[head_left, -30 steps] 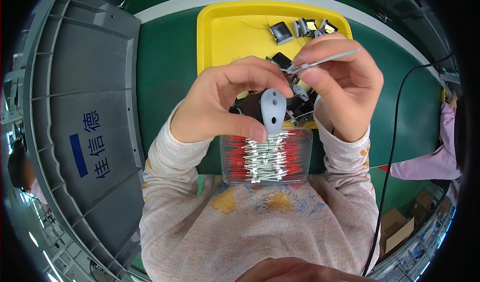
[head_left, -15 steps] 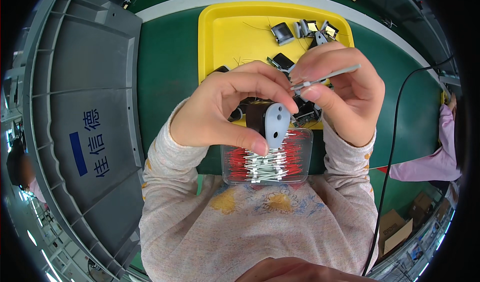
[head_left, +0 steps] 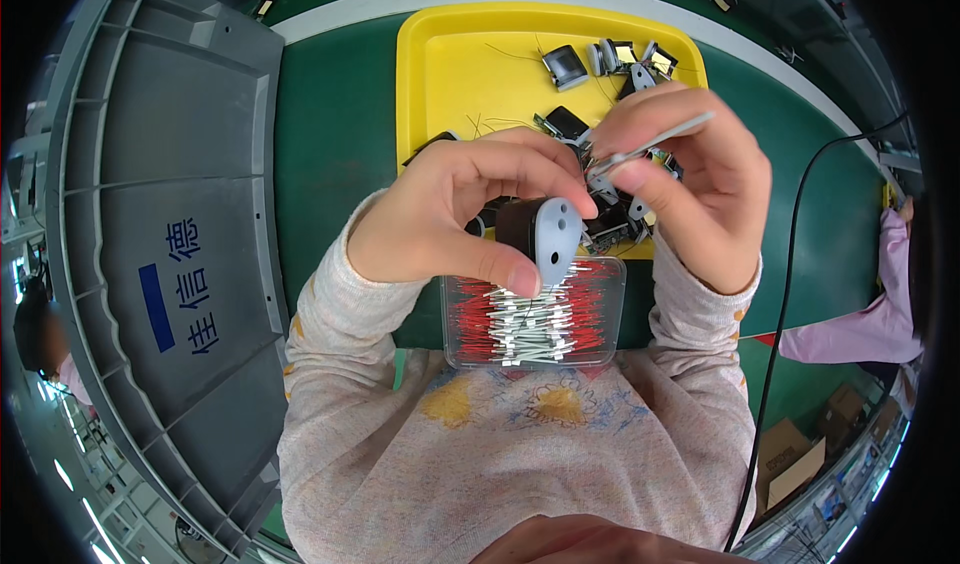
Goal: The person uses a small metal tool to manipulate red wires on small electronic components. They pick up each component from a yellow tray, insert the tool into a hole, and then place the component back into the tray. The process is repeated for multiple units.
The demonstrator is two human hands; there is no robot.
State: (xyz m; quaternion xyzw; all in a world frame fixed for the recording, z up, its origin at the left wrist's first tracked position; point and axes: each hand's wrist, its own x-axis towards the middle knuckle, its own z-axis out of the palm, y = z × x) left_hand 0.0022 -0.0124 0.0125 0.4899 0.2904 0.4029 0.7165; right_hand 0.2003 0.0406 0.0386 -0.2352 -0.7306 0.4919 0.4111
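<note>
My left hand (head_left: pixel 430 204) grips a small black casing (head_left: pixel 555 246) between thumb and fingers. The casing's pale blue-grey end has several round holes and faces up toward me. Just right of it, my right hand (head_left: pixel 715 189) pinches a thin pale grey lead (head_left: pixel 672 134) that slants up and to the right. The lead's lower end sits close to my left fingertips; whether it touches the casing is unclear. Below both hands stands a clear plastic box (head_left: pixel 621 314), filled with short red and white wire leads with white connectors.
A yellow tray (head_left: pixel 450 74) lies beyond my hands, holding several black-and-grey device parts (head_left: pixel 566 67) with fine wires. At left rises a large grey plastic crate (head_left: pixel 170 174). A black cable (head_left: pixel 785 294) hangs at right, near another person's pink sleeve (head_left: pixel 850 329).
The lead in my right hand tilts slightly more upward, and my right hand has shifted a little. Small parts beyond the white table edge have slid to the right.
</note>
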